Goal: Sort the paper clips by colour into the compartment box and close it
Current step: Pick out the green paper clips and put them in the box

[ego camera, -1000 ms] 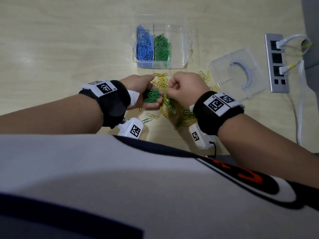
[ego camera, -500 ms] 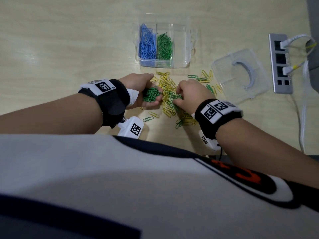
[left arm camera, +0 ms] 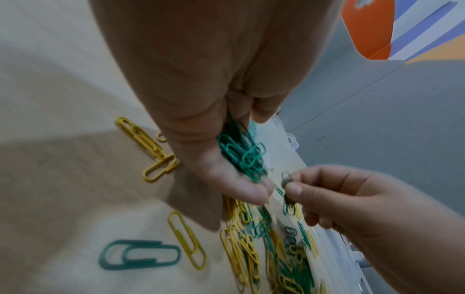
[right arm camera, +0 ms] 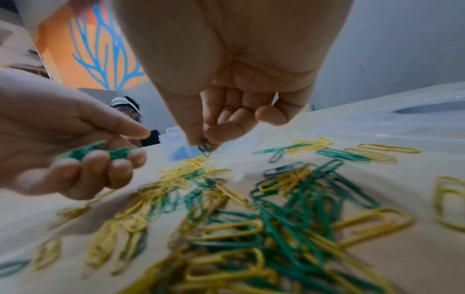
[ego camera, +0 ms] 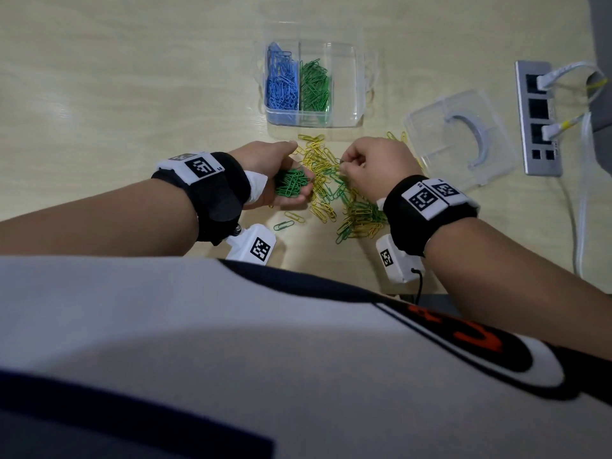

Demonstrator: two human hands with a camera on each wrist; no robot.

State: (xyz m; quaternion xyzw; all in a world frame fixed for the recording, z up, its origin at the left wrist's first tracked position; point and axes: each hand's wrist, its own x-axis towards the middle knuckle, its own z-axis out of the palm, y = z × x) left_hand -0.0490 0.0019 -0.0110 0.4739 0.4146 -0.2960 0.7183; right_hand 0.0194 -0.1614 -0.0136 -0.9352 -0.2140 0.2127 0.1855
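Pale wood tabletop (ego camera: 132, 94) spreads under both my wrists, and the mixed heap of green and yellow paper clips (ego camera: 334, 197) lies directly below my fingers. My left hand (ego camera: 275, 170) is cupped palm-up, its fingers curled round a bunch of green clips (ego camera: 291, 187). My right hand (ego camera: 374, 167) sits just beside it, thumb and forefinger pinched narrow on a single green clip (right arm camera: 205, 146) lifted clear of the heap. Beyond my fingertips stands the compartment box (ego camera: 347, 120), blue clips (ego camera: 281, 87) in one compartment, green ones (ego camera: 314, 84) in the next, the third bare; its clear lid (ego camera: 463, 140) lies off to my right. These clips look feather-light, springy wire, slick-coated and prone to hooking together, so I judge a pinch across one clip's flat loops holds best.
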